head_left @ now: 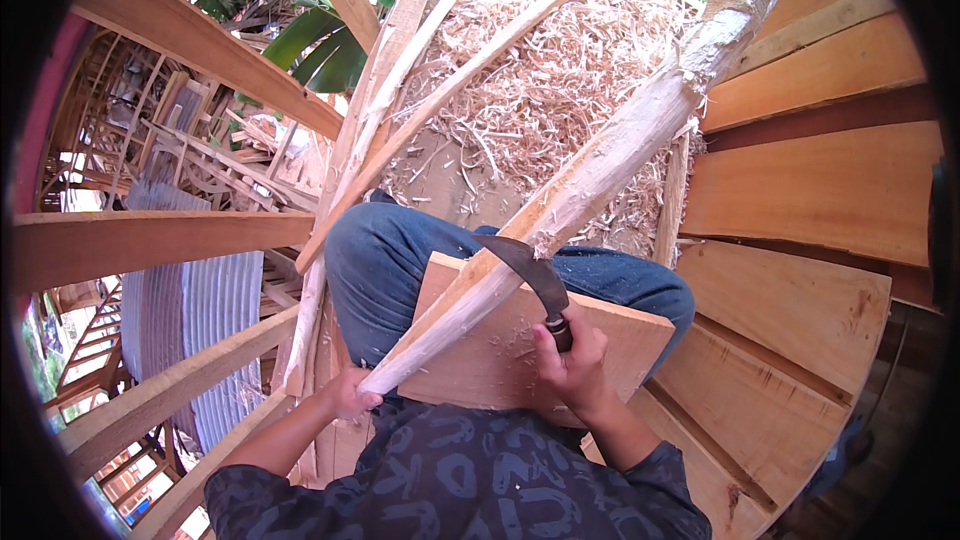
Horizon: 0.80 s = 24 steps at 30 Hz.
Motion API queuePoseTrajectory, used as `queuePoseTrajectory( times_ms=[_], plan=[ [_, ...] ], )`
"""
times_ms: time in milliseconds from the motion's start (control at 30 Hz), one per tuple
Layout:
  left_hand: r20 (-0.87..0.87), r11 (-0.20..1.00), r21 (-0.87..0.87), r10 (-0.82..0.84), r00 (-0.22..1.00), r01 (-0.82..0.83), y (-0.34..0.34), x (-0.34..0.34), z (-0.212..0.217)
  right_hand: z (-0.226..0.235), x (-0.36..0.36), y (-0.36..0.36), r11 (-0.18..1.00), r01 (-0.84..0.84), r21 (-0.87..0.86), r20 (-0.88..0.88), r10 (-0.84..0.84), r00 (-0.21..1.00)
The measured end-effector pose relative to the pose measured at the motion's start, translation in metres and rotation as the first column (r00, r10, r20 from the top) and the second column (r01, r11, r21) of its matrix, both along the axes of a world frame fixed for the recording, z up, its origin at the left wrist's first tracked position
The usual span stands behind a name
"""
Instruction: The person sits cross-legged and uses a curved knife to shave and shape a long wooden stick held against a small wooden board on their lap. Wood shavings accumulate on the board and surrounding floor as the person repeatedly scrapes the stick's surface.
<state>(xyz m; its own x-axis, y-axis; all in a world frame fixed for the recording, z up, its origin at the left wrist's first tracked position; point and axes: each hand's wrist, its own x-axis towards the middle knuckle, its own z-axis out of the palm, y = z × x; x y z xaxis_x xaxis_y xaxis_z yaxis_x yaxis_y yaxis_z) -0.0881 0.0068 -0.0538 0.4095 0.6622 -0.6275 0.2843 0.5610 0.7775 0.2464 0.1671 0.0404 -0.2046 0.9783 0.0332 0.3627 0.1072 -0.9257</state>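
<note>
A long pale wooden pole (610,165) slants across my lap, from the lower left up to the far right. Its near end sits in my left hand (352,395), whose fingers are closed round it. My right hand (572,355) grips the dark handle of a sickle (540,278). The curved blade lies across the pole's upper side, its tip reaching past the left edge. Under the pole, a flat wooden board (620,345) rests on my thighs. The pole's far stretch still has rough, patchy bark, while the near part looks shaved.
A thick heap of wood shavings (560,50) covers the floor ahead. Several long wooden strips (395,125) lean at my left, beside an open railing of beams (165,245). Plank walling (810,190) curves along my right. Corrugated sheets (215,310) lie beyond the railing.
</note>
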Motion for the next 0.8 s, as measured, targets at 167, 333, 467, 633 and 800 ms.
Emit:
queuePoseTrajectory(
  times_ms=[167, 333, 467, 633, 800],
  plan=[
    [0.073, 0.999, -0.025, 0.024, 0.997, -0.022, 0.001, 0.000, -0.001, 0.003, 0.013, 0.013, 0.675, -0.379, -0.633, -0.540, -0.033, 0.841],
    [0.026, 0.997, 0.077, -0.011, 1.000, 0.009, 0.006, 0.004, 0.001, 0.016, 0.006, 0.019, 0.358, -0.794, -0.491, -0.868, -0.279, 0.410],
    [0.005, 0.994, 0.108, -0.028, 1.000, 0.028, 0.009, 0.006, 0.003, 0.010, -0.006, 0.012, 0.643, -0.433, -0.632, -0.623, -0.089, 0.777],
    [0.040, 0.996, 0.077, -0.054, 0.998, 0.050, 0.013, 0.004, 0.006, 0.009, -0.006, 0.010, 0.581, -0.520, -0.627, -0.731, -0.206, 0.651],
    [0.040, 0.996, 0.079, -0.043, 0.998, 0.039, 0.012, 0.005, 0.004, 0.011, -0.006, 0.007, 0.549, -0.509, -0.663, -0.704, -0.226, 0.673]
  ],
)
